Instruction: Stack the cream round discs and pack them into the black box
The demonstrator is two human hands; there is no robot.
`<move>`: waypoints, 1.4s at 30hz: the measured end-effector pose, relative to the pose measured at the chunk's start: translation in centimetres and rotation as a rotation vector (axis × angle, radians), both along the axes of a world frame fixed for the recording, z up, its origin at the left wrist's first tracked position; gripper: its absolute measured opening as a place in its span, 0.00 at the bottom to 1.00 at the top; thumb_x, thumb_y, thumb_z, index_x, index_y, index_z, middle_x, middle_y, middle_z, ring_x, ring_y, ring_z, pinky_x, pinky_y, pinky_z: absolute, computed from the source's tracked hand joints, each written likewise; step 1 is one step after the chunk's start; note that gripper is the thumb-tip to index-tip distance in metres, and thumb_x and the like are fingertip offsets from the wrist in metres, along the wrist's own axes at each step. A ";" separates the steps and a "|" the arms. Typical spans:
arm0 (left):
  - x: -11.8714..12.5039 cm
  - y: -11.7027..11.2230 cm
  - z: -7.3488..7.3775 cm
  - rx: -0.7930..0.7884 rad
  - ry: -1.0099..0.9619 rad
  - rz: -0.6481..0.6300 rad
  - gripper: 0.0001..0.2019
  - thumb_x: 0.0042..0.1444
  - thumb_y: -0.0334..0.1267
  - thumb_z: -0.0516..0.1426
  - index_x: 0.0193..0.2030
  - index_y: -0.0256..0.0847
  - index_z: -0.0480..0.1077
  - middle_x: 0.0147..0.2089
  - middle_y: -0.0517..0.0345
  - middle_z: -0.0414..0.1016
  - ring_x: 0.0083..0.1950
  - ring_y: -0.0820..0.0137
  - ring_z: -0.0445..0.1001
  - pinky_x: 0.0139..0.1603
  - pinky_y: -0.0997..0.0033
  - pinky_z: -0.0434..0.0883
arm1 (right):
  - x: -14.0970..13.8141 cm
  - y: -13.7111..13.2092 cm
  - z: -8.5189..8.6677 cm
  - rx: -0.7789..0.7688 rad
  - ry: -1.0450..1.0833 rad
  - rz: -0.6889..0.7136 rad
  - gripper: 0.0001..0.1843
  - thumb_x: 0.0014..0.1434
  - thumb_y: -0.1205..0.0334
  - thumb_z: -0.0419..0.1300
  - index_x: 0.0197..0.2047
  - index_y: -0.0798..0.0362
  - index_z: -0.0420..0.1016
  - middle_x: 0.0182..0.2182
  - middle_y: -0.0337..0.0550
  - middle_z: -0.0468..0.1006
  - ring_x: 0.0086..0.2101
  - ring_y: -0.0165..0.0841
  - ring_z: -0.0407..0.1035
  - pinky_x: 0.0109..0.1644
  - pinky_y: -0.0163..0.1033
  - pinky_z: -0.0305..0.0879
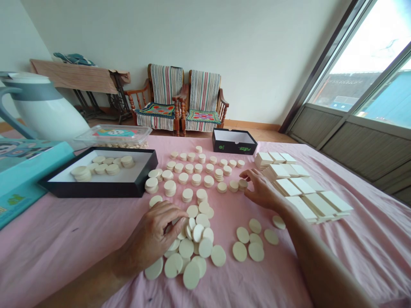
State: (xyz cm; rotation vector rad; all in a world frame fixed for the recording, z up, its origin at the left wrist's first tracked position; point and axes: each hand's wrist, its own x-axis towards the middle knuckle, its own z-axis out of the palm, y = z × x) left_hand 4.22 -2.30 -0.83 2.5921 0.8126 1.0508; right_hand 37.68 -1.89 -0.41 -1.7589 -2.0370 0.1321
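Loose round wooden discs lie in an overlapping heap in front of me. My left hand is at the heap's left side, thumb and index finger pinched together at the edge of a pale disc. Farther right, my right hand has its thumb and fingertips around a small disc stack at the right end of a row. Beyond both hands stand several rows of short disc stacks of differing heights. A few separate discs lie flat between my forearms.
A black tray-like box with disc stacks stands left, near a clear plastic container, a white jug and a turquoise box. Stacked square wooden pieces are at right. Another black box is at the pink-covered table's far edge.
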 end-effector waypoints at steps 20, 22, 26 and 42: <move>-0.2 -0.4 0.2 0.011 -0.016 0.005 0.06 0.58 0.30 0.55 0.35 0.40 0.74 0.31 0.59 0.76 0.34 0.72 0.73 0.36 0.72 0.68 | -0.8 2.0 -0.6 -0.066 0.011 -0.112 0.24 0.46 0.65 0.57 0.48 0.55 0.62 0.42 0.49 0.72 0.40 0.38 0.67 0.42 0.40 0.61; -0.2 -0.4 0.3 0.013 -0.022 0.001 0.06 0.58 0.30 0.55 0.35 0.40 0.74 0.31 0.59 0.76 0.34 0.71 0.73 0.36 0.72 0.68 | -0.6 3.0 -0.4 -0.039 0.002 -0.125 0.22 0.46 0.66 0.56 0.47 0.55 0.62 0.41 0.48 0.72 0.40 0.38 0.67 0.42 0.40 0.61; -0.2 -0.5 0.4 0.003 -0.033 0.002 0.06 0.58 0.30 0.55 0.34 0.39 0.74 0.30 0.59 0.76 0.34 0.71 0.73 0.37 0.71 0.67 | -0.3 5.1 -0.2 -0.023 -0.027 -0.169 0.19 0.45 0.67 0.56 0.44 0.54 0.63 0.38 0.48 0.72 0.39 0.38 0.66 0.41 0.40 0.60; -0.5 -0.4 0.5 0.012 -0.030 0.018 0.07 0.58 0.29 0.54 0.36 0.40 0.74 0.32 0.58 0.76 0.35 0.70 0.73 0.39 0.69 0.68 | 0.5 5.4 -0.6 -0.017 -0.016 -0.165 0.20 0.46 0.69 0.57 0.46 0.55 0.66 0.41 0.50 0.74 0.39 0.37 0.69 0.42 0.39 0.63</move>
